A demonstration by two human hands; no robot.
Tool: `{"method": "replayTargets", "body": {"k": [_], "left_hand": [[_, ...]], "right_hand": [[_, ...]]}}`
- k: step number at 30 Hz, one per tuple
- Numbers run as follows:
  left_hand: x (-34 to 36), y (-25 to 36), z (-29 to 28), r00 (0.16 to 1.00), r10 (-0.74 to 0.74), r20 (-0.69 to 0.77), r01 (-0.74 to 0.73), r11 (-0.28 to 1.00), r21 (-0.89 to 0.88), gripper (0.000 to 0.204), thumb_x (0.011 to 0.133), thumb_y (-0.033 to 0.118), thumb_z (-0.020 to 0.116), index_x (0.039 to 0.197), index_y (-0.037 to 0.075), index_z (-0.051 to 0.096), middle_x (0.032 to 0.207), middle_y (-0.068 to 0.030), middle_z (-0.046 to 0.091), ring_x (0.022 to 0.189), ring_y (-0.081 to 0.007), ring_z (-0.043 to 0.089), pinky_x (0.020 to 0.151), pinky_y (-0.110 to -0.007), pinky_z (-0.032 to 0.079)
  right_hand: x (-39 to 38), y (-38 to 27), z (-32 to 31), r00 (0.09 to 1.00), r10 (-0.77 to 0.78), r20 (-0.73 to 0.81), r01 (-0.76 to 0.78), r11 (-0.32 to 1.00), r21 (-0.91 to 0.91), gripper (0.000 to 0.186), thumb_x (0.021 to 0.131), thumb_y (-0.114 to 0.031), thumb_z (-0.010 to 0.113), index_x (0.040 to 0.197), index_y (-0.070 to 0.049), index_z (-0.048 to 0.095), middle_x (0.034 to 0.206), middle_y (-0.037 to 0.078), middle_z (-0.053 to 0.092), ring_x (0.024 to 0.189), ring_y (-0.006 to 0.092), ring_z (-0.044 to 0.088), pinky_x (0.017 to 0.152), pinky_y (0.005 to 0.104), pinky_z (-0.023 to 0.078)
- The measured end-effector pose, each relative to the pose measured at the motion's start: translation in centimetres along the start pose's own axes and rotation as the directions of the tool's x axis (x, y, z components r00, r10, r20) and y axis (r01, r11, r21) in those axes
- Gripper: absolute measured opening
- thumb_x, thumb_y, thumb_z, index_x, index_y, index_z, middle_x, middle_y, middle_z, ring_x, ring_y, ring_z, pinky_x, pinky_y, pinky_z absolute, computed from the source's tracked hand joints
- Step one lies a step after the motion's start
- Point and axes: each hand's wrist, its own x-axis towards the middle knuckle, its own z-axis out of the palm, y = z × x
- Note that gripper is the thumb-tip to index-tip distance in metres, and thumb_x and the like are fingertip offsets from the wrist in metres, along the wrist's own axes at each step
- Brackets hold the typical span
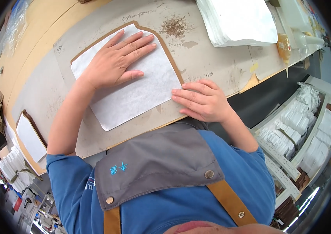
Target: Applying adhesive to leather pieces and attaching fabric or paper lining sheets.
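A white sheet (134, 93) with a cut, shaped outline lies on a brown piece (173, 64), whose edge shows along the far and right sides. Pressed flat on the sheet's upper part is my left hand (114, 62), fingers spread and thumb out to the right. My right hand (202, 100) rests at the sheet's right corner, fingers stretched out with their tips touching the edge. Neither hand grips anything that I can see. The brown piece is mostly hidden under the sheet.
A thick stack of white sheets (239, 23) lies at the far right of the grey work board (196, 66). Toward the left edge is a smaller white piece with brown backing (30, 136). Tied white bundles (15, 167) stand beyond it; more fill a rack (290, 124) at right.
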Motion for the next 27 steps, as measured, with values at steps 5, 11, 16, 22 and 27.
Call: {"method": "replayTargets", "body": {"k": [5, 11, 16, 22, 27], "left_hand": [[0.1, -0.4, -0.1, 0.999, 0.024, 0.038, -0.023, 0.999, -0.025, 0.08, 0.096, 0.071, 0.037, 0.158, 0.02, 0.038, 0.165, -0.0027, 0.033, 0.153, -0.0243, 0.027, 0.128, -0.049, 0.013], [-1.2, 0.0, 0.5, 0.993, -0.104, -0.061, 0.104, 0.995, -0.012, 0.078, 0.098, 0.064, 0.043, 0.159, 0.017, 0.035, 0.167, -0.0034, 0.03, 0.154, -0.0237, 0.026, 0.128, -0.049, 0.013], [-5.5, 1.2, 1.9, 0.781, -0.602, -0.165, 0.606, 0.795, -0.032, 0.076, 0.102, 0.057, 0.045, 0.161, 0.011, 0.028, 0.168, -0.0077, 0.027, 0.155, -0.026, 0.023, 0.126, -0.05, 0.015], [-11.4, 4.3, 3.2, 0.442, -0.876, -0.192, 0.88, 0.465, -0.098, 0.08, 0.102, 0.053, 0.048, 0.161, 0.004, 0.024, 0.168, -0.0137, 0.025, 0.156, -0.0301, 0.021, 0.125, -0.053, 0.014], [-12.0, 11.9, 1.8, 0.661, -0.75, -0.025, 0.738, 0.656, -0.157, 0.082, 0.101, 0.045, 0.053, 0.161, 0.001, 0.02, 0.169, -0.0171, 0.02, 0.157, -0.0338, 0.017, 0.125, -0.054, 0.013]], "right_hand": [[0.3, 0.1, 0.0, 1.0, 0.002, 0.006, -0.002, 0.999, 0.039, 0.036, 0.087, -0.031, 0.076, 0.12, -0.018, 0.073, 0.13, -0.007, 0.069, 0.113, 0.0143, 0.064, 0.093, 0.0324, 0.048], [0.7, 0.1, -0.4, 1.0, -0.006, 0.02, 0.004, 0.997, 0.072, 0.034, 0.086, -0.028, 0.076, 0.118, -0.017, 0.072, 0.129, -0.007, 0.068, 0.113, 0.0132, 0.063, 0.093, 0.0326, 0.048], [0.4, -0.2, -0.5, 0.999, 0.012, 0.042, -0.012, 1.0, 0.014, 0.038, 0.085, -0.028, 0.076, 0.121, -0.016, 0.072, 0.13, -0.007, 0.067, 0.115, 0.0146, 0.063, 0.093, 0.0326, 0.048], [0.6, -0.2, -0.3, 0.999, -0.021, 0.035, 0.021, 1.0, 0.009, 0.041, 0.085, -0.033, 0.075, 0.122, -0.016, 0.072, 0.132, -0.005, 0.067, 0.116, 0.0172, 0.062, 0.095, 0.0342, 0.047], [0.4, -0.1, -1.1, 0.999, -0.018, 0.038, 0.015, 0.997, 0.075, 0.042, 0.085, -0.033, 0.075, 0.121, -0.012, 0.073, 0.136, 0.002, 0.065, 0.116, 0.0209, 0.061, 0.097, 0.0369, 0.046]]}}
